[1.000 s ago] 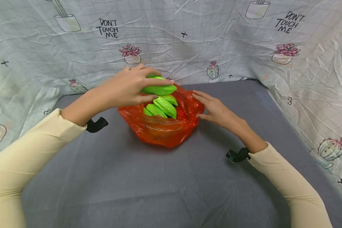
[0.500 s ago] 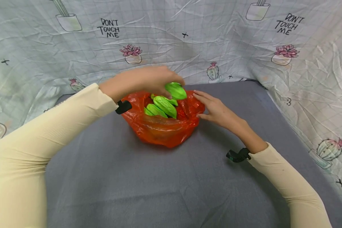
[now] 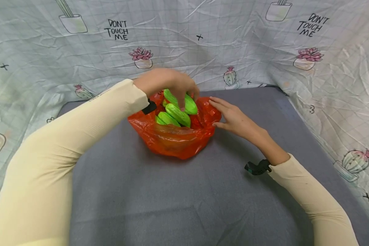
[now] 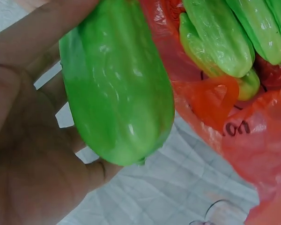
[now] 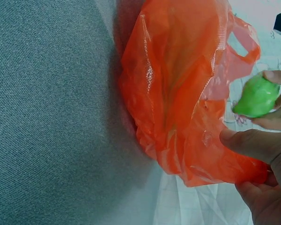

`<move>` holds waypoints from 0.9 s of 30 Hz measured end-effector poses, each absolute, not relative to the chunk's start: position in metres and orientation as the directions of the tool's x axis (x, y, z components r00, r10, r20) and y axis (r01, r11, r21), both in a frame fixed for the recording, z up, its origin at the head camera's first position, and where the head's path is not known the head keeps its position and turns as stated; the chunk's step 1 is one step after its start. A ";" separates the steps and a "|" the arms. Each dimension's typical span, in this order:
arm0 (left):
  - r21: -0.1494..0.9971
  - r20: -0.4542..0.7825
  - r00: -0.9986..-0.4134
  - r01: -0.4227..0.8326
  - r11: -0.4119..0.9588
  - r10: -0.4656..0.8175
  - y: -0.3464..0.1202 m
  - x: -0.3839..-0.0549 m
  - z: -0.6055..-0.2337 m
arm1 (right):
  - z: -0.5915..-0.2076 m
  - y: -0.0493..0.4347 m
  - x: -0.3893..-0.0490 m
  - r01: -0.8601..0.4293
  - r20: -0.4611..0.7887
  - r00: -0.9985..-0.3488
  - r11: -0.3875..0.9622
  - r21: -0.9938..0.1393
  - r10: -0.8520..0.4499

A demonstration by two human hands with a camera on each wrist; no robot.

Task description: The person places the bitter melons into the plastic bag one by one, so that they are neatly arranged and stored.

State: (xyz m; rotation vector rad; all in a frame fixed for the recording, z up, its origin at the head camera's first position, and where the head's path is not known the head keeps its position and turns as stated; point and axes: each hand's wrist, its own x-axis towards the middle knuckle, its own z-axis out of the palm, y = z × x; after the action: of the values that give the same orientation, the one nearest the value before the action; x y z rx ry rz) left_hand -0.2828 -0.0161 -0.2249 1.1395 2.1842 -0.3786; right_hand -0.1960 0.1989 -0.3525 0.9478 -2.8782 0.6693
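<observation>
My left hand (image 3: 172, 80) grips a long green ridged fruit (image 4: 124, 89) over the mouth of a red plastic bag (image 3: 175, 145). In the left wrist view the thumb and fingers curl round the fruit's upper part, and its lower end points at the camera. Several similar green fruits (image 3: 179, 115) lie inside the bag, one of them yellowish. At the bag's right rim my right hand (image 3: 235, 119) pinches the plastic; in the right wrist view its thumb (image 5: 248, 143) is on the near side and fingers are behind.
The bag stands on a grey cloth-covered table (image 3: 172, 201). Behind and at both sides hangs a white printed cloth (image 3: 184, 44). Each wrist wears a black camera, the right one (image 3: 258, 167) below the forearm.
My left hand has carried the fruit rightward and then turned it downward over the bag's opening, beside the other fruits. The right hand and the bag have hardly moved.
</observation>
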 end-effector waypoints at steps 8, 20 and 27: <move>-0.082 -0.756 -0.401 0.842 0.533 0.517 -0.005 -0.298 -0.244 | -0.352 0.199 -0.197 -0.579 0.182 -0.811 0.717 -0.388 -0.557; -0.217 -0.722 -0.456 0.863 0.456 0.520 0.004 -0.307 -0.268 | -0.352 0.199 -0.197 -0.573 0.174 -0.814 0.715 -0.400 -0.554; -0.197 -0.710 -0.463 0.855 0.481 0.531 -0.005 -0.317 -0.277 | -0.353 0.198 -0.198 -0.587 0.196 -0.805 0.707 -0.395 -0.559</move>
State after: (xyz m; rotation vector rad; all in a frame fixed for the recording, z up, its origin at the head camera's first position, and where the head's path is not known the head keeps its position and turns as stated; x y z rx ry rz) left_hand -0.3168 -0.0045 -0.2767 1.1409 2.1565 -0.7365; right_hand -0.1978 0.1983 -0.3527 0.9567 -2.8448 0.6907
